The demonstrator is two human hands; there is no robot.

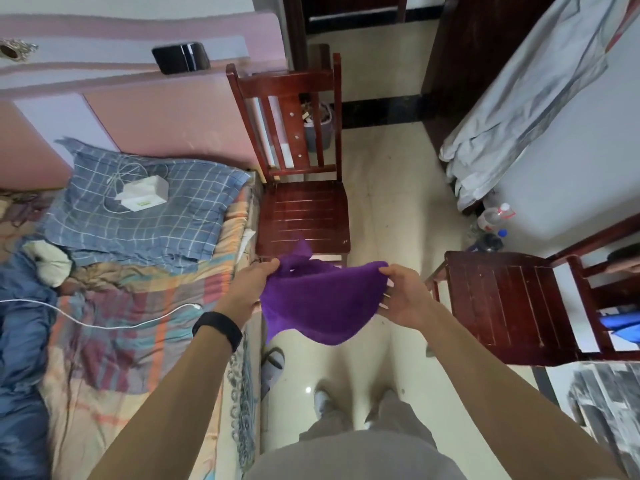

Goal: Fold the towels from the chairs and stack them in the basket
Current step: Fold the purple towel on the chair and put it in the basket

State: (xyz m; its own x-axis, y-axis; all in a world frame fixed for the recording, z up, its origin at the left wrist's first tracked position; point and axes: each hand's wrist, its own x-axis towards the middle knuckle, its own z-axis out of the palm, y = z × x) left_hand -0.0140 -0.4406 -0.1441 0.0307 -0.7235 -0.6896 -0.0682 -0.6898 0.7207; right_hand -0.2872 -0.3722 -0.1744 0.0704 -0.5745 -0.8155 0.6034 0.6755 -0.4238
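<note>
Grey trousers (363, 455) and two bare forearms fill the bottom, feet on the tile floor (388, 188) below. Left grip (252, 282) pinches the upper left edge of the purple towel (318, 303), fingers curled over the cloth. Right grip (401, 296) pinches the upper right edge, thumb on top, fingers underneath. A black wristband (217, 329) sits on the left wrist.

The towel hangs in the air between both grips, top edge roughly level, middle sagging, one corner flopped up by the left grip. Not folded yet. My read: it is held by two top points so it drops flat and can be spread out before the first fold.

Just beyond the grips is a wooden chair (304, 216), seat bare. Just right of the right grip is a second wooden chair (502, 299), seat also bare. No other towel on either, so this may be the last one, or the only one.

Left of the left grip is the bed (138, 306), with a checked pillow (138, 220), a tissue box (145, 194) on it and a white cable (104, 323) across the blanket. It looks like the nearest flat place to fold on.

Far beyond the grips, behind the first chair, is a bin (318, 129) holding scraps. Bottles (495, 216) stand on the floor well right of it. Basket: not in view, cannot tell where it stands.
</note>
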